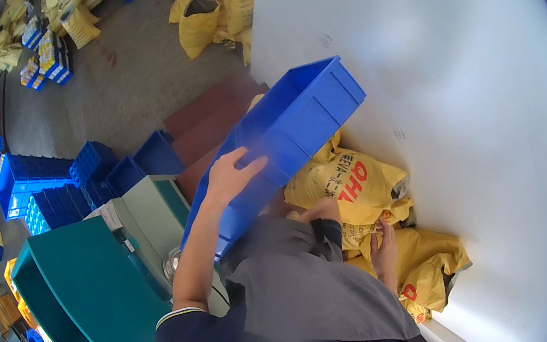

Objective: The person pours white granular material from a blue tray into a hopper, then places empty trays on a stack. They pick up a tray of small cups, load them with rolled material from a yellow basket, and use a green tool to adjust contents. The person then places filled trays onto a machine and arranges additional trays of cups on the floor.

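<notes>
The left hand (pixel 226 178) clasps the long near wall of a blue bin (pixel 313 129), thumb set apart from the fingers along the outer face and the rest of the grip partly hidden by the rim. The bin lies straight out ahead of that hand, tilted, its open side turned up and away; its long axis runs from lower left, by the left forearm, to upper right, where the far end points toward a smooth white panel (pixel 461 100). The right hand (pixel 383 253) is well apart from the bin, to its lower right, with bent fingers up against the yellow sacks; whether they pinch the cloth or only touch it, I cannot tell. Those sacks, a plump printed one (pixel 318 185) and a crumpled one (pixel 434 253), slump along the foot of the panel and are nearer to the right hand, while the bin belongs to the left. What bears the bin's lower end is hidden behind the grey apron (pixel 307 300). To the left stand a grey machine (pixel 141 208) and a green cabinet (pixel 100 289); beyond them are blue crates (pixel 39 167), red-brown boards (pixel 199 122) on a grey floor (pixel 124 73), and more open-mouthed sacks (pixel 201 29) farther off.
</notes>
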`<state>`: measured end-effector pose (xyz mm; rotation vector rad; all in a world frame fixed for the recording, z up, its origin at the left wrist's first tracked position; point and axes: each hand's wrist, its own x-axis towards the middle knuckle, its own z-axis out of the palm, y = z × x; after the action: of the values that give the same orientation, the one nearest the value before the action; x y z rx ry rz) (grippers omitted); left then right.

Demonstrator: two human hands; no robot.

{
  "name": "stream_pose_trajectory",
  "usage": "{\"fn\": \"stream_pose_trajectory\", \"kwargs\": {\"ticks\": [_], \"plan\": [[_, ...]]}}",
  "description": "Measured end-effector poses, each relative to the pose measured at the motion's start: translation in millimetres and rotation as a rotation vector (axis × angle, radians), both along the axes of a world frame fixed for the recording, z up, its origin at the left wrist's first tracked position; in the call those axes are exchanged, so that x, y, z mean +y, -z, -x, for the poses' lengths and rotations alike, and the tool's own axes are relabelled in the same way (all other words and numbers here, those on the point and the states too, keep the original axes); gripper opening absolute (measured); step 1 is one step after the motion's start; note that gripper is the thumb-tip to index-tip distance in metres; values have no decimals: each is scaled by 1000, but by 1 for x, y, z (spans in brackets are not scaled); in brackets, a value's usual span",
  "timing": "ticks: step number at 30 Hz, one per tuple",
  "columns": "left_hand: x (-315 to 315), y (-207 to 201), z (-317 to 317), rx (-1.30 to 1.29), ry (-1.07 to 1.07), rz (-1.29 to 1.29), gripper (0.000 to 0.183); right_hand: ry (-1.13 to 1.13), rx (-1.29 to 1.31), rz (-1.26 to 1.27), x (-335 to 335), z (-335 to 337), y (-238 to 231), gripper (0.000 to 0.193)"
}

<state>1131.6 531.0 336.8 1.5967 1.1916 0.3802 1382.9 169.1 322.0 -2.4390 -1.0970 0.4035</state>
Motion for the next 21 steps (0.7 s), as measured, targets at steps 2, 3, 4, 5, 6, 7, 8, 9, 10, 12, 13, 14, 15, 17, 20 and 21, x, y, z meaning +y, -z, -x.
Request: {"fn": "stream_pose_trajectory", "kwargs": {"ticks": [2, 3, 4, 5, 6, 7, 8, 9, 10, 12, 13, 14, 15, 17, 20, 21], "plan": [[31, -12, 7, 7, 15, -14, 35, -47, 24, 29, 28, -1, 10, 42], [50, -18, 15, -32, 13, 20, 35, -63, 83, 43, 45, -3, 17, 42], [70, -23, 22, -84, 10, 32, 34, -71, 152, 55, 64, -6, 25, 41], [88, -26, 30, -80, -21, 83, 33, -106, 158, 42, 84, -6, 36, 42], [105, -29, 41, -85, -47, 118, 32, -174, 125, 45, 107, -8, 49, 41], [122, -31, 53, -89, -69, 150, 31, -237, 96, 51, 131, -10, 61, 41], [138, -32, 65, -64, -80, 170, 31, -313, 74, 31, 156, -12, 73, 41], [153, -32, 77, -47, -96, 177, 31, -329, 118, 92, 185, -15, 87, 43], [170, -32, 87, -24, -124, 200, 31, -358, 114, 110, 219, -15, 103, 44], [200, -33, 107, 90, -163, 175, 31, -403, 140, 151, 290, -13, 123, 46], [216, -34, 116, 152, -186, 184, 31, -472, 91, 237, 326, -10, 129, 46], [230, -36, 125, 182, -213, 133, 32, -537, 130, 255, 362, -7, 132, 45], [247, -37, 133, 210, -243, 89, 32, -586, 167, 302, 402, -3, 134, 44], [273, -40, 150, 310, -299, 26, 33, -706, 238, 352, 470, 3, 132, 42], [315, -35, 180, 452, -409, -41, 34, -719, 340, 295, 562, 9, 135, 40], [328, -30, 189, 449, -462, -34, 35, -683, 344, 301, 589, 11, 140, 35]]}}
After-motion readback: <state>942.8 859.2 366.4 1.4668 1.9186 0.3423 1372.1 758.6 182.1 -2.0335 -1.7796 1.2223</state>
